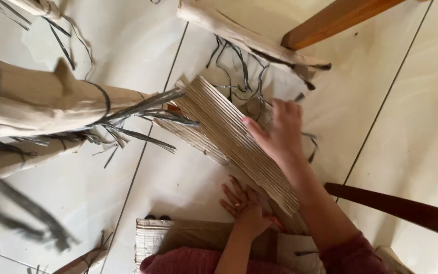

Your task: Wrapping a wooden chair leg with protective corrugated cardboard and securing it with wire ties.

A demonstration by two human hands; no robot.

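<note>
A thick stack of flattened tan paper sheets (229, 132) lies slanted on the pale tiled floor, its layered edges showing. My right hand (278, 133) rests on top of the stack's far side, fingers spread and pressing down. At the stack's near end my left hand (244, 203), with a ring on one finger, has its fingers splayed against the lower edge. Dark thin strips (239, 71) trail across the floor behind the stack.
Rolled tan paper bundles bound with dark strips (51, 101) lie at the left, another (244, 35) at the top. A wooden chair leg (330, 20) crosses the upper right and a dark curved wooden piece (406, 210) the lower right. A flat cardboard piece (188, 236) lies near my lap.
</note>
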